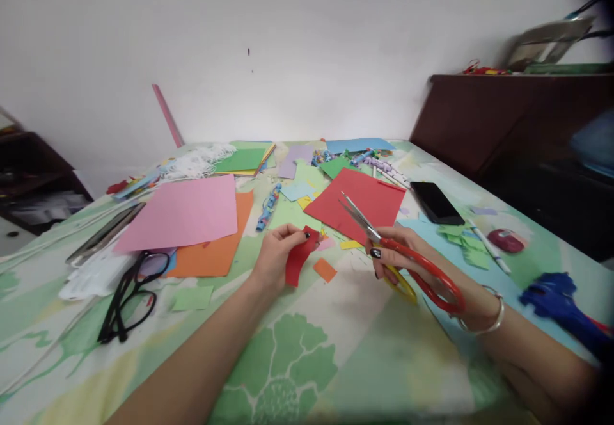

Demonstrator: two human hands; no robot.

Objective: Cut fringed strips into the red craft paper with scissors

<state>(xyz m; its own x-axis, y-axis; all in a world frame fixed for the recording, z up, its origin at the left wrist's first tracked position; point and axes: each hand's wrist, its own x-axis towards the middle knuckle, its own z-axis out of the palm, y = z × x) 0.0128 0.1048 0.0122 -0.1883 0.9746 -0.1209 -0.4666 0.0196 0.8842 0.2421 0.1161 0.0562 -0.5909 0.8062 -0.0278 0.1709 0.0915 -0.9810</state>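
Pinching the upper end of a narrow red paper strip (297,264) between thumb and fingers of my left hand (274,257), I let the rest hang below my thumb; it is plain bright red, bent in a soft curve, its lower edge short and fairly straight; my right hand (413,240) is closed round the red-and-yellow-handled scissors (401,249), whose silver blades stand slightly parted, pointing away from me and leftward, apart from the strip; beyond both sets of fingers lies a large red paper sheet (357,198), with the blade tips over it in my view; just right of my left fingertips is a small orange paper scrap (325,270); left of those fingers, a pink sheet (192,210) overlaps an orange sheet (211,258), with black-framed eyeglasses (117,303) nearer me; beyond my right fingers, to the right, rests a black smartphone (436,202).
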